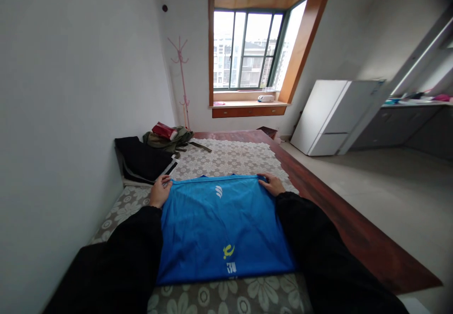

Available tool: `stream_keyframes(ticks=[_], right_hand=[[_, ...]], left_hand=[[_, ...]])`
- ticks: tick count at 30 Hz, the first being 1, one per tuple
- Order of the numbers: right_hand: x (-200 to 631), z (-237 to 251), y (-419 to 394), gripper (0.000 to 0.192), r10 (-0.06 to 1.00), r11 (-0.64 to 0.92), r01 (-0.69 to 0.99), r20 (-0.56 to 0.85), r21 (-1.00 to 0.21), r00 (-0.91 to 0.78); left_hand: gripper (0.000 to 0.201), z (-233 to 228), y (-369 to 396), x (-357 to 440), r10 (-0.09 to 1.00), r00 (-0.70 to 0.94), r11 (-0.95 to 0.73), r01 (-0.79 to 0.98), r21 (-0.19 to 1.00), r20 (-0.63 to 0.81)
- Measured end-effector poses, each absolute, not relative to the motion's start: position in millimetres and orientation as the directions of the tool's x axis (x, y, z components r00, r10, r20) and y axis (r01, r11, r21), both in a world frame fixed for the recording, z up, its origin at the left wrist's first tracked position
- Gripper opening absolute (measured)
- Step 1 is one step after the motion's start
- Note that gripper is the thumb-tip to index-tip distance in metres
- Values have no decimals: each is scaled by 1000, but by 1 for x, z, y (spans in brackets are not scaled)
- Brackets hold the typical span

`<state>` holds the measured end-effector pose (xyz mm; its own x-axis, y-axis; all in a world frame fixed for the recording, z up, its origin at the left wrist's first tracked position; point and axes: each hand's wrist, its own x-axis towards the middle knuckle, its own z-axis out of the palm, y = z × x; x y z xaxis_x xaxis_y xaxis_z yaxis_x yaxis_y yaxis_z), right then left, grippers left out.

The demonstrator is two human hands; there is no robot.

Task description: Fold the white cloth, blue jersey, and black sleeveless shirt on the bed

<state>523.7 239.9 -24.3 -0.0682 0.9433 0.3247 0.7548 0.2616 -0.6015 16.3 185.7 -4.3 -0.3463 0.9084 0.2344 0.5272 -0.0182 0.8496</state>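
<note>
A blue shirt [226, 224] with a white logo and yellow and white print lies spread on the floral tablecloth [240, 156]. It looks folded, its far edge running straight between my hands. My left hand [162, 191] is closed on the far left corner, the fingers pinching the fabric. At the far right corner my right hand [272, 184] grips the same edge between thumb and fingers. Black sleeves cover both my arms and hide parts of the shirt's sides.
Dark folded clothing [145, 158] and an olive bag [170, 138] with a red item [164, 130] lie left against the wall. The table's red-brown wooden border [329, 210] runs along the right. Beyond stand a pink coat rack [183, 78] and a white refrigerator [325, 116].
</note>
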Motion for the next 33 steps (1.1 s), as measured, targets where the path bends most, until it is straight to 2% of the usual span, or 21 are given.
stream_keyframes(ticks=[3, 7, 8, 10, 13, 18, 22, 27, 33], right_hand=[[534, -10, 210, 49, 952, 234, 762, 300, -604, -55], [558, -15, 119, 34, 972, 157, 821, 235, -549, -29], [564, -19, 91, 34, 984, 126, 839, 176, -529, -36], [570, -26, 40, 35, 994, 74, 869, 101, -489, -28], [569, -32, -12, 36, 989, 58, 889, 145, -454, 9], [563, -35, -31, 30, 981, -24, 903, 163, -428, 104], [571, -34, -27, 28, 986, -31, 905, 138, -423, 98], [579, -32, -35, 33, 985, -24, 932, 152, -361, 84], [578, -38, -44, 32, 980, 10, 923, 185, -386, 66]], left_hand=[[46, 10, 153, 10, 953, -283, 45, 493, 869, 111], [62, 18, 61, -6, 977, -208, 150, 487, 860, -53], [62, 18, 35, -8, 982, -158, 168, 526, 834, -98], [49, 18, -13, -7, 989, -114, 148, 628, 764, -98], [32, 19, -60, 3, 988, -118, 152, 733, 663, -95], [25, 20, -80, 18, 974, -193, 225, 815, 534, -117], [24, 20, -83, 15, 977, -192, 212, 853, 478, -90], [30, 24, -93, 9, 974, -195, 225, 828, 514, -112], [29, 21, -100, 13, 974, -192, 228, 801, 554, -124]])
